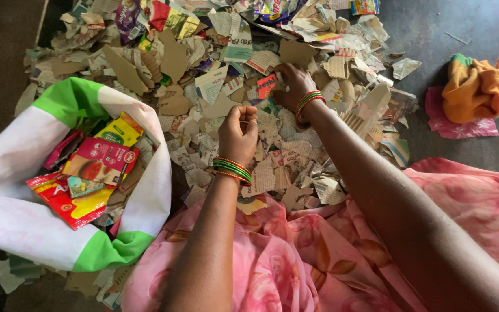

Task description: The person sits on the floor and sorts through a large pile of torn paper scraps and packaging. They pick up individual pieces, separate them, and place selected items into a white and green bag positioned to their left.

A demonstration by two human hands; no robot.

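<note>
Cardboard scraps (295, 52): lying heaped on the floor (463, 29), where we are sorting.
Left hand (238, 134): fingers curling shut, contents hidden.
Right hand (293, 85): fingers pressing into scraps.
Risk: loose pieces are likely slipping from our grip beside the sack (7, 196).

- The left hand (237, 134) is curled into a fist, so whatever it grips stays hidden inside.
- The right hand (293, 85) has its fingertips buried among the paper scraps (272, 167).
- The white and green sack (24, 225) hides its deeper contents under the red packets (82, 190).
- The pile's top runs past the frame edge.
- The floor beneath the pile is covered.
</note>
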